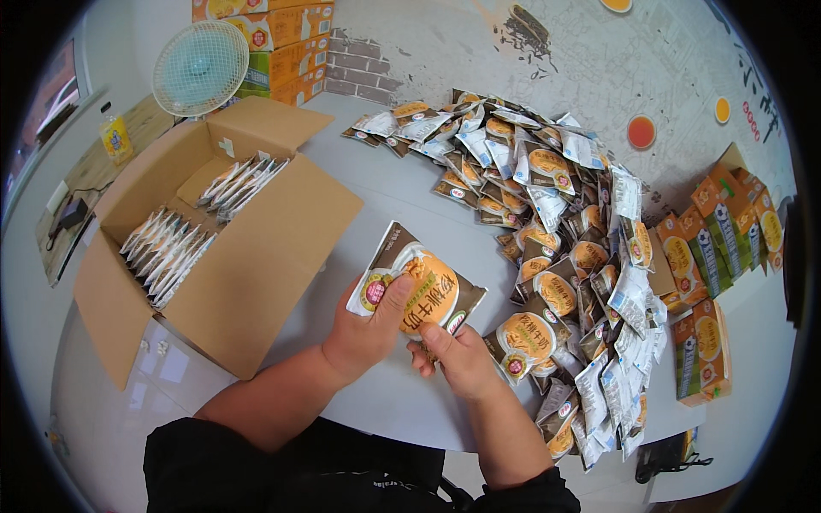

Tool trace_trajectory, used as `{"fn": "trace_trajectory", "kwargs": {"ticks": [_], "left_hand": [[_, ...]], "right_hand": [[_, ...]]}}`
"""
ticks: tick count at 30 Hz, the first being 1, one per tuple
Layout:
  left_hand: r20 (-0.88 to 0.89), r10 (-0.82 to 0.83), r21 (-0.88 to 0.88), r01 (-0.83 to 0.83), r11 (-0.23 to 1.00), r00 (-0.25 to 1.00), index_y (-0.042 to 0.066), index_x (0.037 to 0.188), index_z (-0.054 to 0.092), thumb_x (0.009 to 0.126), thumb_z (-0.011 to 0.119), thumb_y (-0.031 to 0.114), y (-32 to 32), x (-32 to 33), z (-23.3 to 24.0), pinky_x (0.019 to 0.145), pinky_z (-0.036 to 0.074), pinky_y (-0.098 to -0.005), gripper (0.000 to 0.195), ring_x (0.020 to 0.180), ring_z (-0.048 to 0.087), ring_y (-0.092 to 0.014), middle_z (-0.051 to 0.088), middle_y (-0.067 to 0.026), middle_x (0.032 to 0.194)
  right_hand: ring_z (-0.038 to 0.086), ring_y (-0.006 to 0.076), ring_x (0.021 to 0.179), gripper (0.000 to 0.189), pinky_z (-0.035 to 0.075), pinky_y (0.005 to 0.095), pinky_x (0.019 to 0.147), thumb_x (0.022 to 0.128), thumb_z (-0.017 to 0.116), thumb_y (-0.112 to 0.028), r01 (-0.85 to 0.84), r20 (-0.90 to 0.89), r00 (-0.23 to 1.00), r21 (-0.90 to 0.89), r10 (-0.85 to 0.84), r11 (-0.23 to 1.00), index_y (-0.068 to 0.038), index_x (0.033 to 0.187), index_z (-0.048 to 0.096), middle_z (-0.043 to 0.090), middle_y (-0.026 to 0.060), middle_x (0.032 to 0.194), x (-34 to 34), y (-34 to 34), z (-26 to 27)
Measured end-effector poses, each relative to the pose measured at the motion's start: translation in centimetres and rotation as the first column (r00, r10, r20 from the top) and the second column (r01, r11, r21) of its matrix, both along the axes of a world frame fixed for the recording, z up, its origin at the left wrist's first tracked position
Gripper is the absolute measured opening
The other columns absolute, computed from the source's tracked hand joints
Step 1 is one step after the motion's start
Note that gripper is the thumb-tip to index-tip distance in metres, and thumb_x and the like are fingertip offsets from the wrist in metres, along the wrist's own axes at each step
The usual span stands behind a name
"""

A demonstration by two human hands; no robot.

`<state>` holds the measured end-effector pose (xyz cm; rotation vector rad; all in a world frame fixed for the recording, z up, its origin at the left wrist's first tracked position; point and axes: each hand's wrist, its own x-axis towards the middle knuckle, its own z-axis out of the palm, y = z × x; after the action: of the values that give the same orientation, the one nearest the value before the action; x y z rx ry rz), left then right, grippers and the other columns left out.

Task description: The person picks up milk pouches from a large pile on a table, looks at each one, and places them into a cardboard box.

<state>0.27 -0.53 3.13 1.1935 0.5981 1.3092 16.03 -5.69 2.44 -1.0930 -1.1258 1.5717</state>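
A brown and orange printed milk pouch is held up over the grey table in front of me. My left hand grips its left side, thumb across the printed face. At the lower edge, my right hand pinches it between thumb and fingers; some of those fingers are hidden behind it. To the left stands an open cardboard box with pouches on edge in rows inside. A large heap of similar pouches curves along the table to the right, some face up, others showing silvery-white backs.
Printed cartons stand at the right, with more cartons stacked at the back left. A fan rises behind the open box. A yellow-labelled bottle sits on a wooden surface at far left.
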Motion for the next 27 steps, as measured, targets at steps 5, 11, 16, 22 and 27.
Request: {"fn": "trace_trajectory", "kwargs": {"ticks": [5,11,16,22,27], "left_hand": [[-0.016,-0.014,0.001,0.014,1.000,1.000,0.000,0.108,0.059,0.100,0.052,0.026,0.4,-0.2,0.1,0.071,0.049,-0.0228,0.028,0.083,0.058,-0.007,0.065,-0.0021,0.093],[0.031,0.009,0.010,-0.010,1.000,0.999,0.000,0.109,0.060,0.100,0.052,0.026,0.3,0.4,-0.3,0.071,0.049,-0.0237,0.029,0.084,0.058,-0.007,0.065,-0.0027,0.095],[-0.020,0.082,0.041,-0.081,0.996,0.996,0.000,0.110,0.061,0.100,0.051,0.026,1.3,0.4,-1.2,0.072,0.049,-0.0247,0.029,0.085,0.059,-0.009,0.065,-0.0028,0.096],[-0.013,0.040,-0.002,-0.040,0.999,0.999,0.001,0.113,0.060,0.100,0.050,0.028,1.8,0.0,-0.7,0.073,0.049,-0.0253,0.031,0.089,0.058,-0.009,0.064,-0.0027,0.100],[0.158,-0.094,-0.164,0.120,0.979,0.983,0.001,0.114,0.059,0.100,0.050,0.030,1.9,0.1,-1.1,0.074,0.049,-0.0252,0.034,0.089,0.057,-0.008,0.064,-0.0026,0.102]], "right_hand": [[0.054,0.0071,0.059,0.034,0.045,0.0209,0.052,0.096,0.057,-0.037,0.025,-0.045,0.999,-0.026,-0.026,0.999,-0.003,0.091,0.062,0.060,0.0012,0.072,-0.4,0.1,0.2],[0.052,0.0061,0.052,0.034,0.043,0.0202,0.047,0.096,0.058,-0.037,0.136,0.107,0.985,0.012,-0.136,0.991,-0.005,0.084,0.062,0.059,-0.0004,0.067,-1.0,-0.7,1.6],[0.052,0.0057,0.054,0.030,0.043,0.0205,0.049,0.095,0.059,-0.033,0.062,0.175,0.984,-0.106,-0.043,0.992,-0.006,0.082,0.061,0.058,-0.0009,0.069,-0.2,0.0,1.0],[0.055,0.0074,0.064,0.020,0.045,0.0225,0.057,0.094,0.061,-0.022,0.002,0.022,1.000,0.071,-0.004,0.997,-0.005,0.085,0.061,0.058,-0.0002,0.073,-0.6,-0.3,0.5],[0.055,0.0079,0.064,0.017,0.046,0.0234,0.058,0.095,0.061,-0.021,-0.074,0.152,0.988,0.240,0.037,0.968,-0.005,0.089,0.062,0.058,-0.0003,0.074,-0.4,-0.5,0.5]]}}
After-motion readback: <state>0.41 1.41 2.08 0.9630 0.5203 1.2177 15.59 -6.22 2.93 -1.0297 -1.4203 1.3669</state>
